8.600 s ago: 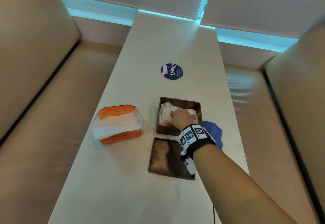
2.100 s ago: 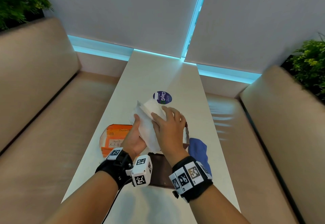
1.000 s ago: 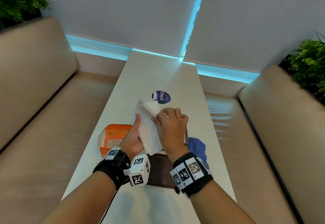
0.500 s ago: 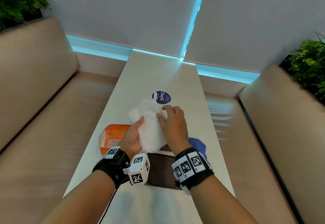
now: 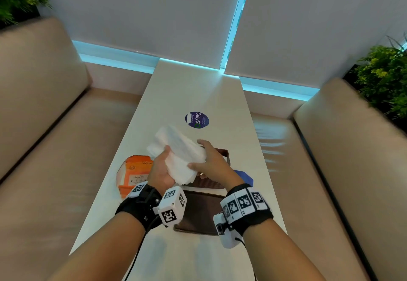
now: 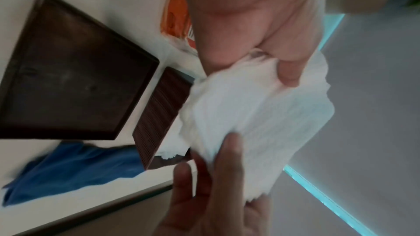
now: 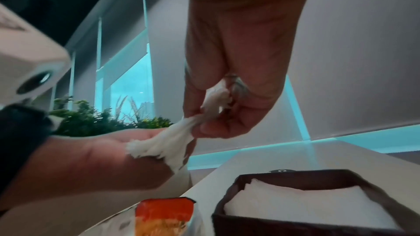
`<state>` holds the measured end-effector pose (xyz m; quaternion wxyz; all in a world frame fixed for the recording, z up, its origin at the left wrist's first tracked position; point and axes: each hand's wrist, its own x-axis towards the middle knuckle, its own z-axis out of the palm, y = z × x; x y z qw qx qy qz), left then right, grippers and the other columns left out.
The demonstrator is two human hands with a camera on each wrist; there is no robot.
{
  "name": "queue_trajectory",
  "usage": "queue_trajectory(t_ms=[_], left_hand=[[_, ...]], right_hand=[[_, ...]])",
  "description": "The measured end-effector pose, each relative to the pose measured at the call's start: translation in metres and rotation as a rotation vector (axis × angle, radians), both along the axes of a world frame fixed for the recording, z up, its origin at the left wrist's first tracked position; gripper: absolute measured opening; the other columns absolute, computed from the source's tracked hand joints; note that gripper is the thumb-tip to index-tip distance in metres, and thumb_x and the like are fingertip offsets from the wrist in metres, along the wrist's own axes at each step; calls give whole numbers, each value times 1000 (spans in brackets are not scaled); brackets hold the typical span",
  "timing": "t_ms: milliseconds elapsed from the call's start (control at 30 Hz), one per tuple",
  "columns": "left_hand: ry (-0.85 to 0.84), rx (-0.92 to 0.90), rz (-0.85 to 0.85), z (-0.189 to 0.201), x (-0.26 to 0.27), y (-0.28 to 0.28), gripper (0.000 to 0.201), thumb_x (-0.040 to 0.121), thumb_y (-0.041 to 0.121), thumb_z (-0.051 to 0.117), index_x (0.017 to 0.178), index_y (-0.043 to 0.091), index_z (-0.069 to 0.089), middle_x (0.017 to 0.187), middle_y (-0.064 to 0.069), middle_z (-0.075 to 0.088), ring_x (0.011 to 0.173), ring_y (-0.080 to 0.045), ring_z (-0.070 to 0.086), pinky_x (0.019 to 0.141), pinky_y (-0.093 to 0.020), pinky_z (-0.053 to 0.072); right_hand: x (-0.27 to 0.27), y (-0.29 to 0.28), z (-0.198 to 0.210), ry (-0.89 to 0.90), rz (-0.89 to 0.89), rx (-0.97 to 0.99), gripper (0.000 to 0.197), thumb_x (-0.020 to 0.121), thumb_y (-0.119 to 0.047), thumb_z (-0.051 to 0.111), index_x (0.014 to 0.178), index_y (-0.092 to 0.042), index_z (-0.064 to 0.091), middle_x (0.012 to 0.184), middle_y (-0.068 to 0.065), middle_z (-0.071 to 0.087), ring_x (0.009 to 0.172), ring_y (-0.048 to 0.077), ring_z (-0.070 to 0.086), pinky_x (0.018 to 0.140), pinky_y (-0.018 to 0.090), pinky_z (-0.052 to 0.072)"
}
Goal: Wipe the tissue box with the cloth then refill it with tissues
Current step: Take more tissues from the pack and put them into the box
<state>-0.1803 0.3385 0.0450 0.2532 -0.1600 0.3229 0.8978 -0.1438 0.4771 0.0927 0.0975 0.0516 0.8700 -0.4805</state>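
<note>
Both hands hold a stack of white tissues [image 5: 176, 148] in the air above the open brown tissue box [image 5: 225, 156]. My left hand [image 5: 164, 159] grips the stack's left side, thumb on top [image 6: 288, 73]. My right hand [image 5: 202, 155] pinches the stack's near right edge between thumb and fingers [image 7: 211, 107]. The box [image 7: 229, 196] has white tissues [image 7: 306, 205] lying in it. Its flat brown lid [image 5: 198, 210] lies on the table just in front of it. The blue cloth [image 5: 245, 178] sits crumpled to the right of the box.
An orange tissue pack [image 5: 134, 170] lies left of the box, torn open. A round blue sticker [image 5: 196, 119] is on the long white table [image 5: 198, 91]. Beige benches run along both sides; the table's right edge is near the cloth [image 6: 68, 166].
The stack has tipped flatter and sunk a little toward the box. My right hand slid from the top of the stack to its near right edge.
</note>
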Motion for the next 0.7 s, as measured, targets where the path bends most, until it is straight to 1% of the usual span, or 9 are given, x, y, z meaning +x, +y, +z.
queue_trajectory(t_ms=[33,100,200,267,367,467,533,633,700], left_hand=[[23,11,0,1,0,-3,40,99,37,39,117,4,53,91,-20,72,80,-36,69,58,-46,58],[60,-12,11,1,-3,-9,30,99,32,42,104,6,56,91,-21,71,79,-33,68,67,-46,55],[97,-106,3,-3,-13,-18,17,97,17,47,106,7,59,91,-13,75,81,-25,72,79,-41,56],[107,-116,-16,-7,-16,-17,17,97,9,46,108,8,58,94,-11,75,80,-23,73,70,-36,60],[164,-185,-131,-5,-11,-12,21,94,2,45,109,8,58,96,-11,74,82,-22,73,65,-33,60],[192,-249,-124,-4,-11,-13,39,92,8,55,128,18,49,120,-11,61,104,-29,63,80,-42,57],[189,-280,-88,-3,-13,-15,40,94,18,55,130,32,44,120,-3,56,109,-29,58,91,-48,51],[191,-331,-120,2,-11,-7,26,96,27,53,122,29,53,123,-7,59,110,-28,59,94,-48,50],[198,-384,-94,3,-9,-2,17,96,28,52,112,26,55,120,-10,62,105,-27,61,90,-46,52]], right_hand=[[0,6,0,-38,12,-10,59,84,-15,67,135,-17,38,118,-2,48,100,16,53,66,21,54],[-2,15,0,-60,5,-19,45,83,-13,66,125,-12,47,115,4,55,98,18,55,67,21,51],[-9,23,-7,-22,-166,-184,40,89,-12,58,127,-13,46,121,9,58,102,20,56,79,29,52],[-12,21,-14,-2,-335,-374,45,93,-20,53,135,-19,37,128,9,54,107,21,56,82,31,53],[-15,16,-23,28,-369,-371,65,89,-28,61,143,-27,25,135,-2,42,119,19,48,101,35,46],[-15,22,-27,69,-343,-393,79,82,-19,71,145,-29,24,139,-2,42,124,20,47,107,40,43],[-14,27,-29,46,-353,-465,82,78,-19,75,144,-28,27,136,-2,46,122,21,51,104,42,45],[-12,27,-26,-43,-370,-473,57,77,-18,76,127,-13,50,122,6,61,111,25,60,96,40,51],[-11,25,-24,-38,-401,-479,35,78,-17,75,110,-14,60,117,11,66,106,28,64,92,40,53]])
